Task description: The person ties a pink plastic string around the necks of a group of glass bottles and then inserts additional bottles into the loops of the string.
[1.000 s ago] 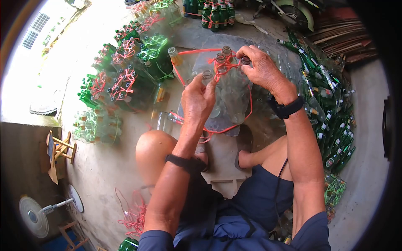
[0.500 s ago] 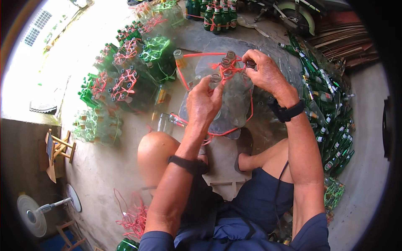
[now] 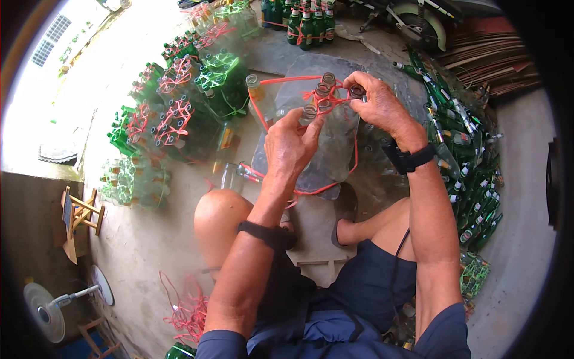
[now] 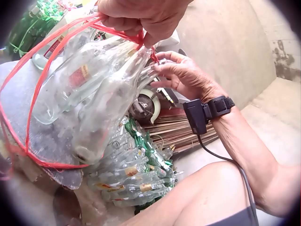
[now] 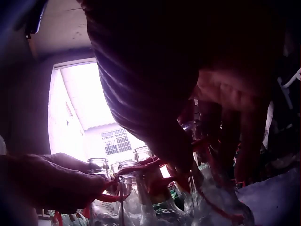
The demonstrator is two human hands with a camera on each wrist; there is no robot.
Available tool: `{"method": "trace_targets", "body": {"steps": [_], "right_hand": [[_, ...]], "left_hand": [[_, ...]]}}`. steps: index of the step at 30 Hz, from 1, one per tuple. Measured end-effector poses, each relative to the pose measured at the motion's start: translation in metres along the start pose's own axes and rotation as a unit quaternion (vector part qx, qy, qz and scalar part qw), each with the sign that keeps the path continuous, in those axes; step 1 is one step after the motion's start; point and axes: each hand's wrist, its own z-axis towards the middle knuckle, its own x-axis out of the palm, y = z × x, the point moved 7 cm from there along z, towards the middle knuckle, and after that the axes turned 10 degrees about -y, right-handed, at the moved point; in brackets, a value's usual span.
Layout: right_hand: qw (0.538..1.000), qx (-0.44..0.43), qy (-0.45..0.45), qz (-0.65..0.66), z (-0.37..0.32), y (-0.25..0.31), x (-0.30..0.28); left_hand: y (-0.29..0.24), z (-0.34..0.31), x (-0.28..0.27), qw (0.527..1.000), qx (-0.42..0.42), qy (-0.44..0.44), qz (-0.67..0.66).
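Observation:
Several clear glass bottles (image 4: 108, 108) stand close together on a grey slab (image 3: 287, 161), with red twine (image 3: 326, 99) wound about their necks. The left hand (image 3: 288, 146) pinches one bottle neck and the twine at the near left of the group. At the right side, the right hand (image 3: 382, 105) has its thumb and fingers round another bottle neck (image 3: 357, 92). A long loop of the twine runs out to a separate bottle (image 3: 253, 90) on the left and down around the slab's front. In the right wrist view the right hand (image 5: 225, 94) is dark, its fingertips partly hidden.
Tied bundles of bottles (image 3: 173, 119) stand at the left, and green bottles (image 3: 308, 27) at the back. Loose bottles (image 3: 460, 155) are piled at the right. A tangle of red twine (image 3: 190, 311) lies near the left knee, with a fan (image 3: 45, 312) and wooden stool (image 3: 81, 215) farther left.
Both hands and the bottle necks appear slightly lower and farther right than a second ago, partly with a shift of the head view. Both hands keep their grips.

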Motion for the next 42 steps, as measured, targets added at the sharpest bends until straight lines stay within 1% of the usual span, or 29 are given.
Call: {"method": "trace_targets", "body": {"steps": [6, 9, 12, 14, 18, 20, 21, 23, 27, 30, 38, 40, 42], "right_hand": [[1.000, -0.006, 0.017, 0.004, 0.000, -0.006, 0.004], [1.000, 0.014, 0.007, -0.008, -0.002, -0.008, 0.001], [0.999, 0.022, 0.020, -0.013, -0.005, -0.012, 0.002], [0.997, -0.017, 0.013, -0.079, -0.005, -0.008, 0.000], [0.996, -0.004, 0.017, -0.082, -0.008, 0.014, 0.000], [0.984, -0.128, -0.056, -0.107, -0.012, 0.032, 0.001], [0.985, -0.127, -0.056, -0.106, -0.011, 0.034, 0.004], [0.955, -0.248, -0.076, -0.143, -0.015, 0.053, 0.011], [0.957, -0.247, -0.062, -0.137, -0.014, 0.060, 0.025], [0.952, -0.248, -0.060, -0.166, -0.012, 0.067, 0.027], [0.965, -0.212, -0.025, -0.152, -0.008, 0.062, 0.028], [0.965, -0.209, -0.021, -0.158, -0.009, 0.059, 0.029], [0.965, -0.206, -0.017, -0.164, -0.008, 0.058, 0.029]], "left_hand": [[0.003, 0.001, 0.002, 1.000, -0.004, -0.005, -0.004], [0.003, 0.001, 0.002, 1.000, -0.008, 0.001, -0.015], [0.005, 0.000, 0.003, 1.000, -0.009, 0.005, -0.022], [0.007, 0.001, 0.003, 1.000, -0.007, 0.007, -0.023], [0.012, 0.000, 0.005, 0.999, -0.013, 0.015, -0.037], [0.013, 0.000, 0.004, 0.999, -0.013, 0.016, -0.041], [0.014, 0.000, 0.003, 0.999, -0.011, 0.014, -0.035], [0.015, -0.001, 0.002, 1.000, -0.009, 0.012, -0.026], [0.015, -0.001, 0.000, 0.999, -0.005, 0.016, -0.030], [0.017, 0.000, 0.000, 0.999, -0.002, 0.020, -0.032], [0.023, -0.001, -0.002, 0.999, -0.008, 0.029, -0.026], [0.020, -0.002, -0.005, 0.997, 0.043, -0.024, -0.068], [0.025, -0.002, -0.002, 0.997, 0.034, -0.022, -0.059]]}}
